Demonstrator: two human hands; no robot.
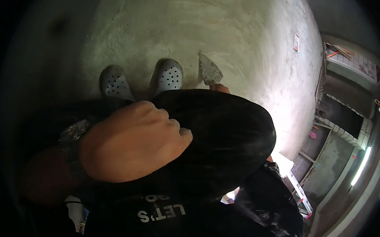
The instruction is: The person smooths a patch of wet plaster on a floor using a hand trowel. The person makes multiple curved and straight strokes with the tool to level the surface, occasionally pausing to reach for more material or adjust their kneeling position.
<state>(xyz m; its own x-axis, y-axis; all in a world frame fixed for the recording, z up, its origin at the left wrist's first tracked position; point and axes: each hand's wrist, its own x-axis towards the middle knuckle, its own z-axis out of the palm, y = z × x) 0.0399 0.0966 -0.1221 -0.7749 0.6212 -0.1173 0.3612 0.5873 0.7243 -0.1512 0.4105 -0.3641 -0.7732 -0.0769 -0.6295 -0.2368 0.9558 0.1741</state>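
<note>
My left hand (129, 142), with a watch on the wrist, rests over my black-clad leg (224, 125), its fingers curled and their tips hidden. My right hand (218, 88) shows just beyond that knee, closed on a trowel whose triangular, mortar-smeared blade (210, 68) lies close to the pale plastered surface (241, 35). My grey perforated clogs (114, 83) are planted at the edge of that surface.
At the right rim, a metal ladder (299, 190) leans beside a lit opening. Beyond are unfinished block structures (343, 128), some wooden pieces (339, 52), a small pink object (313, 134) and a glowing tube light (361, 166).
</note>
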